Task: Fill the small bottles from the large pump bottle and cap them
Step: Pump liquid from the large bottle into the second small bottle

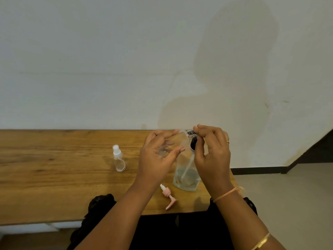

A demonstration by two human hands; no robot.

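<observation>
A large clear pump bottle stands on the wooden table at the right, with a little liquid at its bottom and a dip tube inside. Its black pump head is at the top. My right hand pinches the pump's top with curled fingers. My left hand is just left of it, fingers curled round a small clear bottle held close to the spout; the bottle is mostly hidden. A second small clear bottle with a white spray cap stands further left.
A pink pump cap lies on the table near the front edge, between my forearms. A white wall rises right behind the table. The table ends just right of the large bottle, with floor beyond.
</observation>
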